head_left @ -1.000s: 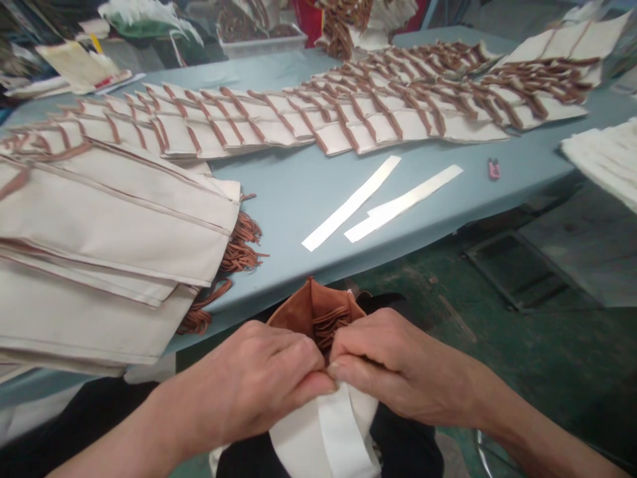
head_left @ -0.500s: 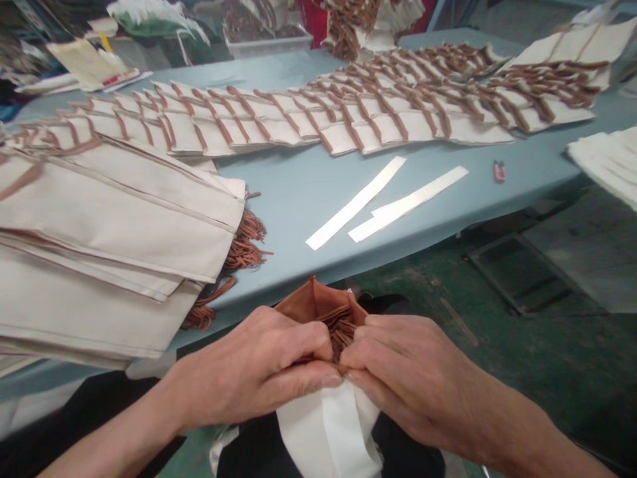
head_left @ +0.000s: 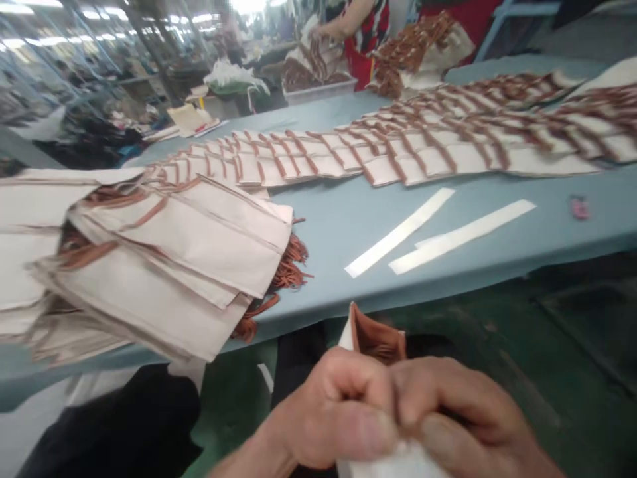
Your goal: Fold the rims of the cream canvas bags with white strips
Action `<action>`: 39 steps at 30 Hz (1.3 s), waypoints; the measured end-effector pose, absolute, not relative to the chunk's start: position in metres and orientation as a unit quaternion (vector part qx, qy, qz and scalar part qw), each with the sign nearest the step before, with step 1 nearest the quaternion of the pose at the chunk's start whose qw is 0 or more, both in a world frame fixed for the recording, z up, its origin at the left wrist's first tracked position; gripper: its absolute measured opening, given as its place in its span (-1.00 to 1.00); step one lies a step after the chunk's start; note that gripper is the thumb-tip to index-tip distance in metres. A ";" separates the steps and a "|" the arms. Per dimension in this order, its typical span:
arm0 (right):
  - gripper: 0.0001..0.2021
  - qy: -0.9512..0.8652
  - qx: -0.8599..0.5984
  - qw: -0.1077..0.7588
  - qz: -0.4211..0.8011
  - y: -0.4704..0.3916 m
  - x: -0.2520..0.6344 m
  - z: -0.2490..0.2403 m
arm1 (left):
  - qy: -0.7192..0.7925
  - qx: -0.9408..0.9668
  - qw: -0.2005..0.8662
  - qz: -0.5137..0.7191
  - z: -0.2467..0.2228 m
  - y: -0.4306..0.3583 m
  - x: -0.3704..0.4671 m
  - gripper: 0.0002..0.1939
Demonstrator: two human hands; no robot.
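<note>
in the head view, the left hand [head_left: 343,411] and right hand [head_left: 462,411] now meet, closing the slight gap of half a second ago; both are curled tight, pinching the near edge of the brown-lined pouch [head_left: 373,330], its mouth just beyond them and more covered. farther off, white strips [head_left: 399,232] lie on the desk [head_left: 318,209].
</note>
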State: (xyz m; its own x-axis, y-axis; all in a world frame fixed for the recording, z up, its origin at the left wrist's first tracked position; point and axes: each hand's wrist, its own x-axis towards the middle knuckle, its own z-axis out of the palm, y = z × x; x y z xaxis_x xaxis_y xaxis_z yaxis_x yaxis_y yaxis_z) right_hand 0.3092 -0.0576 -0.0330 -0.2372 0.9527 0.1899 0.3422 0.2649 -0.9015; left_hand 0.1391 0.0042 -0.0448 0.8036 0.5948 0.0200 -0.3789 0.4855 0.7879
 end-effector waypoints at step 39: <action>-0.79 -0.714 -0.423 0.440 0.343 -0.028 0.333 -0.076 | 0.172 0.784 0.555 0.218 -0.022 0.025 0.087 -0.43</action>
State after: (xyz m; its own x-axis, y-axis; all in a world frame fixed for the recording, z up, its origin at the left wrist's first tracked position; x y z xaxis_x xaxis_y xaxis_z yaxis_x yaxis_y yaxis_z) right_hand 0.3332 -0.0285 -0.0755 -0.2552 0.9057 0.3385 0.3026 0.4073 -0.8617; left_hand 0.0874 0.0245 -0.0216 0.8452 0.5128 0.1506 0.0278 -0.3236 0.9458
